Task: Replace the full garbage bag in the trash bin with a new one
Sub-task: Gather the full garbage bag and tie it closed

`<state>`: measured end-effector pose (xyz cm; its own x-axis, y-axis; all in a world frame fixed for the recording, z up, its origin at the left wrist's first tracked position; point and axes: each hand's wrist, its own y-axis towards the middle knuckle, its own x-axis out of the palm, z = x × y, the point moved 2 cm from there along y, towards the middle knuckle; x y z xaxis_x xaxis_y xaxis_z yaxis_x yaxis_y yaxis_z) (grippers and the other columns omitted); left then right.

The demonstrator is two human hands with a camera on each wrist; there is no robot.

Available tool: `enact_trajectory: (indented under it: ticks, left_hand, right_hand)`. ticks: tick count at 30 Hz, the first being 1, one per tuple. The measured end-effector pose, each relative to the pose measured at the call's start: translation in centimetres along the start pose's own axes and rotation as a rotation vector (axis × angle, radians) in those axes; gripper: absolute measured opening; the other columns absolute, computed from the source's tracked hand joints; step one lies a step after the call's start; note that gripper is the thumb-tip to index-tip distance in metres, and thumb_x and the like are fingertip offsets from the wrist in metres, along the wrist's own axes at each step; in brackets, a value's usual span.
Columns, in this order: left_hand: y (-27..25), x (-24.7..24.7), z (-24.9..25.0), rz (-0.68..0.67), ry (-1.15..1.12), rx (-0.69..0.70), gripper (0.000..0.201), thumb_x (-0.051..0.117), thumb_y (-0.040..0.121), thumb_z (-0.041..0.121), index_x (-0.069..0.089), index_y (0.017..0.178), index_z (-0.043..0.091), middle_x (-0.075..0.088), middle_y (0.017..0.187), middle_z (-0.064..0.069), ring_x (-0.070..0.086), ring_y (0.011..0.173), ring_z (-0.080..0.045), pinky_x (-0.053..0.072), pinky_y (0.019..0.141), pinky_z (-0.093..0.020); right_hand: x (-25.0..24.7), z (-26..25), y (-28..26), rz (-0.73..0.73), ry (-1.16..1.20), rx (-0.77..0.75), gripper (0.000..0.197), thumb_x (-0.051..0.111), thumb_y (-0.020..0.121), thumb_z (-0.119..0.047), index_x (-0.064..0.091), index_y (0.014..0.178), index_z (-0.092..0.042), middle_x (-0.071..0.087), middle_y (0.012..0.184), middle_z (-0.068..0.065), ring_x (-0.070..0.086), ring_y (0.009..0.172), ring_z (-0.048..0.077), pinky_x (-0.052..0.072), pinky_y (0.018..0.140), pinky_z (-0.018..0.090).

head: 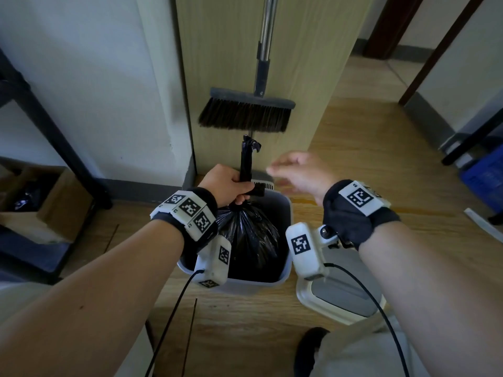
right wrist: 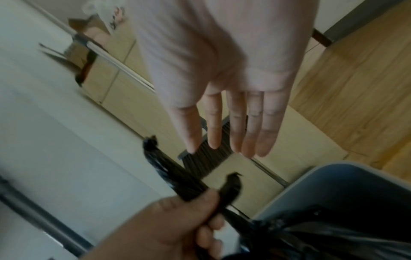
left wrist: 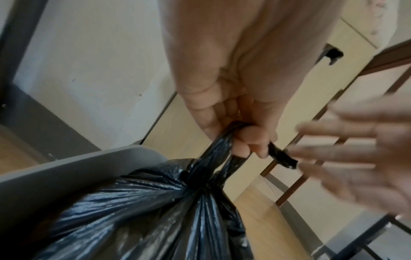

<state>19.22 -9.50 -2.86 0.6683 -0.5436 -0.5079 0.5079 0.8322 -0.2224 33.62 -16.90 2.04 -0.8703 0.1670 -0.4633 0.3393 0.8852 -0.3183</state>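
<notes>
A full black garbage bag (head: 249,238) sits inside the grey trash bin (head: 286,210), its top tied into a knot. My left hand (head: 230,185) grips the bag's twisted handles (head: 246,161) just above the knot; the wrist view shows the fingers curled round the black plastic (left wrist: 224,146) over the bin's rim (left wrist: 89,163). My right hand (head: 298,172) hovers just right of the handles with fingers straight and spread, holding nothing; its fingers (right wrist: 235,126) point toward the handle ends (right wrist: 160,163). The left hand (right wrist: 177,223) shows below them.
A broom (head: 246,112) leans on the wooden cabinet panel right behind the bin. The bin's white lid (head: 337,297) lies on the wood floor to the right. A cardboard box (head: 40,202) sits under a dark shelf frame at left; a blue crate (head: 484,178) at far right.
</notes>
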Motion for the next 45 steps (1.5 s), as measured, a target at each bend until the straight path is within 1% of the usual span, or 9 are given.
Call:
enact_trajectory:
  ticks: [4,9,13,17,22,25,33,40,45]
  left_hand:
    - [0.0,-0.3,-0.4,-0.01,-0.087,-0.011,0.023,0.064,0.087,0.019,0.067,0.067,0.008,0.06,0.044,0.007,0.052,0.035,0.004,0.045,0.046,-0.005]
    - [-0.1,-0.7,-0.6,-0.016,-0.114,-0.017,0.024,0.064,0.087,0.022,0.066,0.064,0.015,0.062,0.041,0.009,0.053,0.037,0.004,0.043,0.045,-0.004]
    - [-0.3,-1.0,-0.8,-0.073,-0.169,-0.009,0.022,0.061,0.089,0.021,0.069,0.069,0.017,0.069,0.064,0.004,0.059,0.052,-0.001,0.052,0.066,-0.013]
    - [-0.5,-1.3,-1.1,-0.097,-0.198,0.001,0.021,0.059,0.09,0.018,0.069,0.072,0.017,0.067,0.064,0.006,0.06,0.051,0.002,0.05,0.059,-0.006]
    - [-0.4,-1.6,-1.4,-0.074,-0.253,-0.012,0.021,0.06,0.089,0.018,0.069,0.07,0.02,0.067,0.056,0.008,0.06,0.055,-0.003,0.053,0.072,-0.018]
    - [-0.4,-2.2,-1.5,-0.049,-0.327,-0.046,0.019,0.06,0.089,0.016,0.068,0.072,0.015,0.066,0.062,0.003,0.057,0.054,-0.007,0.053,0.068,-0.02]
    - [-0.8,-2.6,-1.2,-0.066,-0.471,-0.06,0.02,0.059,0.09,0.009,0.062,0.071,0.007,0.06,0.063,-0.005,0.055,0.048,-0.008,0.055,0.053,-0.017]
    - [-1.0,-3.5,-1.4,0.214,-0.033,0.025,0.031,0.065,0.084,0.024,0.059,0.054,0.019,0.061,0.058,0.002,0.057,0.053,-0.006,0.049,0.061,-0.02]
    - [-1.3,-3.5,-0.7,0.259,0.138,0.063,0.014,0.066,0.081,0.02,0.07,0.083,0.006,0.064,0.076,-0.006,0.061,0.076,-0.021,0.053,0.071,-0.032]
  right_hand:
    - [2.0,0.8,0.0,-0.147,0.021,0.064,0.033,0.071,0.08,-0.006,0.064,0.111,-0.016,0.067,0.088,0.002,0.067,0.078,0.017,0.059,0.072,0.027]
    - [2.2,0.2,0.6,0.025,0.075,0.019,0.012,0.07,0.079,0.0,0.067,0.072,-0.01,0.066,0.07,0.007,0.063,0.06,0.013,0.059,0.065,0.022]
    - [1.1,-0.4,1.1,0.157,0.151,0.03,0.007,0.067,0.08,0.003,0.067,0.081,-0.004,0.067,0.074,0.005,0.063,0.06,0.013,0.058,0.067,0.025]
    - [0.0,-0.7,1.7,0.275,0.238,0.027,0.009,0.067,0.08,0.004,0.069,0.085,-0.003,0.067,0.073,0.006,0.061,0.058,0.012,0.058,0.068,0.027]
    - [0.4,-0.4,2.3,0.314,0.368,0.02,0.017,0.063,0.083,0.005,0.066,0.077,-0.011,0.068,0.077,0.007,0.064,0.061,0.014,0.058,0.072,0.029]
    - [1.0,0.4,2.4,0.245,0.477,0.092,0.015,0.055,0.089,0.003,0.064,0.088,-0.009,0.067,0.082,0.009,0.065,0.065,0.016,0.059,0.064,0.024]
    - [5.8,1.0,1.5,-0.195,0.056,0.086,0.021,0.064,0.084,-0.007,0.065,0.096,-0.024,0.058,0.069,-0.002,0.051,0.056,0.01,0.048,0.053,0.02]
    - [6.8,0.8,1.3,-0.236,-0.004,0.043,0.007,0.063,0.087,-0.013,0.059,0.082,-0.017,0.055,0.064,0.001,0.05,0.051,0.01,0.046,0.042,0.014]
    - [6.9,0.6,1.1,-0.243,0.003,0.016,0.018,0.068,0.084,-0.015,0.055,0.072,-0.019,0.055,0.062,-0.001,0.05,0.052,0.01,0.046,0.044,0.015]
